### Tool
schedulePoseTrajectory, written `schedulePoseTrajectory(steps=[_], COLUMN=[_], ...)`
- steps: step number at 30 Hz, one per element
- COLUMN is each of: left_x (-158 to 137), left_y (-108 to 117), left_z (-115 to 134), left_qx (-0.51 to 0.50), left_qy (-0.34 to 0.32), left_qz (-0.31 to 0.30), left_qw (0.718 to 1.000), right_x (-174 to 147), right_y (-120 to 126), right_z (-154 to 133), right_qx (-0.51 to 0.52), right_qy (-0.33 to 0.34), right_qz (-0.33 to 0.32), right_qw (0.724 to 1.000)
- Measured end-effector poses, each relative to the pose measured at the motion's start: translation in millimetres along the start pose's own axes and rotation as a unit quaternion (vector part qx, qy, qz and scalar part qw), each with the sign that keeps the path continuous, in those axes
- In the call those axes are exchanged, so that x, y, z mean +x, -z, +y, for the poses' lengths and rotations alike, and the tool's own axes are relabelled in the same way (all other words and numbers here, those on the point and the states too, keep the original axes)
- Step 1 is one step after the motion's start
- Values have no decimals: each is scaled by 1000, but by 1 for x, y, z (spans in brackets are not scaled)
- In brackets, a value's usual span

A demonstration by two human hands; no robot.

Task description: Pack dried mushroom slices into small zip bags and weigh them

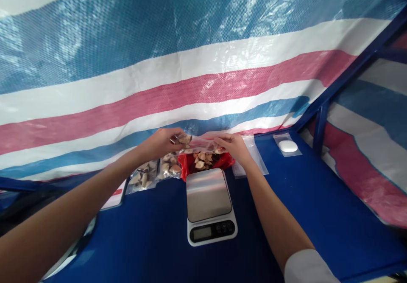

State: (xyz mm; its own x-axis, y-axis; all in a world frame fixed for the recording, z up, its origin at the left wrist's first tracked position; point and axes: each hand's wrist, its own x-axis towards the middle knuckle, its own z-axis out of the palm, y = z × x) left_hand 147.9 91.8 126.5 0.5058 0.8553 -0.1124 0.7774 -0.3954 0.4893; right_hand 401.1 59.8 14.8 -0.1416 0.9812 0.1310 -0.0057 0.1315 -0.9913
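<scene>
Stretched between both hands is a clear plastic bag (203, 144) with some pale brown dried pieces in its left end. My left hand (168, 141) is closed on that end; my right hand (231, 145) pinches the other. Below the bag lies an open red bag (226, 161) holding dried brown-and-cream pieces (203, 160); I cannot tell their kind. Right in front of it stands a white kitchen scale (210, 202) with a bare metal plate and a dark display panel. Beside my left forearm are two clear bags of similar pieces (143, 176), (170, 165).
Flat clear bags (256, 158) lie right of the red bag. A white rounded object (288, 146) rests on a small clear bag at the far right. A red-and-white card or box (115, 196) is partly behind my left forearm. Striped sheeting (190, 79) rises behind the blue table (152, 236).
</scene>
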Motion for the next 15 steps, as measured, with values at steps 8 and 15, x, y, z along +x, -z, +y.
schedulePoseTrajectory(steps=[8,15], left_x=[2,-9], left_y=[3,15], left_z=[-25,-28], left_qx=[14,-19], left_qy=[-6,26], left_qz=[25,48], left_qw=[1000,998], right_x=[-1,16], right_y=[-15,-32], right_z=[-4,9], right_qx=[-57,-101], right_qy=[34,35], right_qz=[-24,5], right_qw=[998,994])
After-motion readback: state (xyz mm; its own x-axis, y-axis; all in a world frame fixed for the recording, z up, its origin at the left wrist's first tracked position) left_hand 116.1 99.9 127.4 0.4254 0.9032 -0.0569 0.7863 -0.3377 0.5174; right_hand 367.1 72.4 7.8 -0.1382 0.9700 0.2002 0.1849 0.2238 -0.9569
